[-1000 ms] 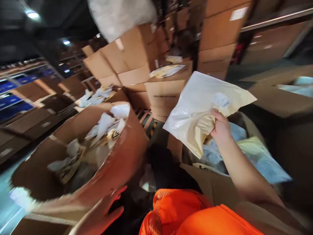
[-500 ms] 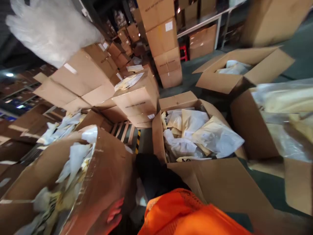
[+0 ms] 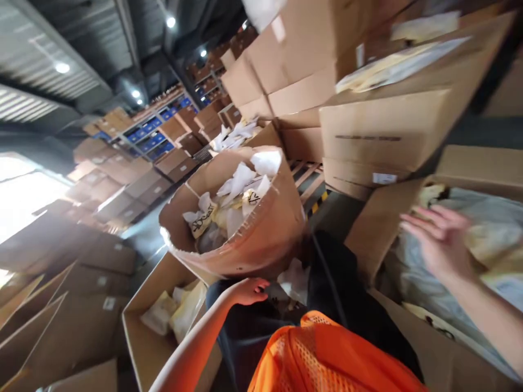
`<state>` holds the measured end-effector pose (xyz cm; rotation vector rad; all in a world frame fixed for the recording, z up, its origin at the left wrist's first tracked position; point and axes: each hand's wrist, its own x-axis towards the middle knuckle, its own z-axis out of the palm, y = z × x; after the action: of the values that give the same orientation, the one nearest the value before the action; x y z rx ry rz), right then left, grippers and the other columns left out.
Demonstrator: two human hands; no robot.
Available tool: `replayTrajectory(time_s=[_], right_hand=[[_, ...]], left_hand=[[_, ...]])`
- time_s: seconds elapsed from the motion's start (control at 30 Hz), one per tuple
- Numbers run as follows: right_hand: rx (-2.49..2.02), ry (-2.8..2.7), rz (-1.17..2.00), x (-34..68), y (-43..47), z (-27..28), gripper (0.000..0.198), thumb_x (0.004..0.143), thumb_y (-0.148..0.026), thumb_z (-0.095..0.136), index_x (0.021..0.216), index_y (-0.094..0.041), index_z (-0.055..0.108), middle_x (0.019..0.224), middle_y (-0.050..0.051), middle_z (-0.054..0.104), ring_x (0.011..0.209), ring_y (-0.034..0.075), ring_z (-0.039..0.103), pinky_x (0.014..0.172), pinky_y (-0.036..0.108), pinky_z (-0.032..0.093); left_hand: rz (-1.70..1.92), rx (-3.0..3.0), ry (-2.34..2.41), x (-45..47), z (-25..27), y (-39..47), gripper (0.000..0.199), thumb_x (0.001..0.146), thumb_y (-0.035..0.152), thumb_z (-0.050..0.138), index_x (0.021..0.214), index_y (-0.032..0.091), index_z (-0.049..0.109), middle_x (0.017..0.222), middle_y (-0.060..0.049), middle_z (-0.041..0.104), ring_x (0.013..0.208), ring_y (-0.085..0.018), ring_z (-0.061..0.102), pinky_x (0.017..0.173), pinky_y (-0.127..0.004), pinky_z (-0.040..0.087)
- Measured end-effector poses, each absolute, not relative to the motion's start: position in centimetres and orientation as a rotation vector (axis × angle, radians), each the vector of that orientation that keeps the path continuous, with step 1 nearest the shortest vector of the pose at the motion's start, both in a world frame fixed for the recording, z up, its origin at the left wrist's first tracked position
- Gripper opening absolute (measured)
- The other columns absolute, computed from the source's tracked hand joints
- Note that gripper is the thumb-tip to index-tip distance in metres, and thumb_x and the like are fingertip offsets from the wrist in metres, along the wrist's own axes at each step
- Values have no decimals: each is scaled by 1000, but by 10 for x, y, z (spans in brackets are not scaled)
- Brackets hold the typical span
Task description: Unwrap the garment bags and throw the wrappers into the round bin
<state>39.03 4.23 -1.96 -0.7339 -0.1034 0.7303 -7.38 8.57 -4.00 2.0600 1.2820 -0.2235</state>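
My left hand [image 3: 247, 291] rests at my left knee, below the big round cardboard bin [image 3: 269, 228]. Its fingers curl loosely and nothing shows in them. White and yellowish plastic packages [image 3: 235, 190] with black print lie inside the bin. On the right, my right hand [image 3: 443, 234] hovers, slightly blurred, over an open carton [image 3: 384, 223] of plastic-bagged packages [image 3: 490, 223]. Its fingers are stretched out and hold nothing that I can see. A crumpled pale plastic piece [image 3: 295, 280] lies low between my legs.
An open carton [image 3: 137, 326] with packages stands by my left leg. Behind the bin are stacked cartons [image 3: 302, 60], a closed carton [image 3: 384, 130] with flat packages on top, and a wooden pallet [image 3: 308, 179]. More boxes [image 3: 110, 201] and shelves [image 3: 147, 133] are at the far left.
The view has swung left, so the bin and cartons appear farther right. My right hand has come into view over the carton; my left hand and forearm now show more fully.
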Motion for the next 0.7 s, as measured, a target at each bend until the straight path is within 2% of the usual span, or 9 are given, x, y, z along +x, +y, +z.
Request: replayTrajectory(time_s=[0.07, 0.17, 0.23, 0.3, 0.43, 0.53, 0.6, 0.63, 0.7], right_hand=[[-752, -621, 766, 344, 92, 2, 73, 41, -6, 89, 103, -26, 57, 113, 5, 65, 90, 18, 66, 70, 26, 57], [-666, -1266, 628, 276, 159, 49, 79, 53, -28, 90, 120, -30, 49, 130, 4, 56, 108, 22, 63, 87, 35, 58], [-698, -1571, 454, 238, 198, 88, 83, 60, -32, 87, 131, -30, 43, 140, 7, 48, 115, 25, 60, 95, 42, 56], [-780, -1833, 273, 202, 236, 125, 90, 62, -30, 85, 140, -26, 39, 143, 12, 43, 122, 30, 56, 103, 49, 51], [-996, -2270, 77, 125, 308, 151, 109, 60, -30, 86, 153, -18, 30, 154, 20, 29, 140, 45, 34, 114, 65, 34], [-1150, -2460, 159, 67, 344, 110, 119, 55, -34, 90, 156, -18, 29, 163, 21, 12, 144, 58, 8, 105, 85, 8], [-1133, -2530, 242, 37, 357, 67, 98, 58, -33, 87, 146, -18, 47, 162, 18, 21, 146, 56, 0, 105, 83, -7], [-1098, -2555, 283, 27, 363, 47, 76, 65, -32, 83, 135, -17, 58, 157, 16, 34, 149, 50, 5, 110, 77, -9], [-1011, -2588, 361, 13, 382, 17, 34, 78, -27, 67, 111, -17, 69, 138, 12, 58, 148, 36, 28, 119, 63, -5]], left_hand=[[-119, 2043, 1360, -98, -50, 75, 43, 76, 48, 56, 114, 30, 65, 114, -11, 69, 100, -28, 70, 83, -37, 54], [37, 2053, 1529, -132, -75, 47, 35, 79, 38, 54, 110, 28, 66, 116, -14, 68, 108, -33, 67, 95, -46, 51], [131, 2071, 1631, -148, -94, 26, 29, 79, 29, 51, 103, 25, 67, 114, -16, 68, 113, -37, 63, 102, -54, 46], [219, 2124, 1704, -157, -112, 11, 25, 79, 22, 50, 96, 24, 69, 107, -16, 69, 108, -36, 64, 100, -56, 48], [617, 2324, 1859, -162, -131, 3, 28, 82, 10, 46, 91, 23, 68, 91, -9, 72, 87, -26, 69, 82, -44, 59], [950, 2418, 1839, -163, -127, 9, 28, 82, 5, 44, 89, 21, 66, 84, -4, 72, 77, -19, 69, 73, -34, 59], [1100, 2439, 1782, -166, -125, 14, 29, 81, 4, 44, 90, 20, 65, 85, -3, 73, 76, -18, 70, 73, -32, 59], [1175, 2444, 1763, -168, -126, 15, 30, 81, 3, 44, 92, 20, 66, 86, -3, 74, 77, -18, 70, 75, -32, 59], [1326, 2462, 1737, -174, -136, 18, 31, 80, 1, 45, 93, 20, 66, 86, -2, 75, 77, -16, 72, 77, -30, 60]])
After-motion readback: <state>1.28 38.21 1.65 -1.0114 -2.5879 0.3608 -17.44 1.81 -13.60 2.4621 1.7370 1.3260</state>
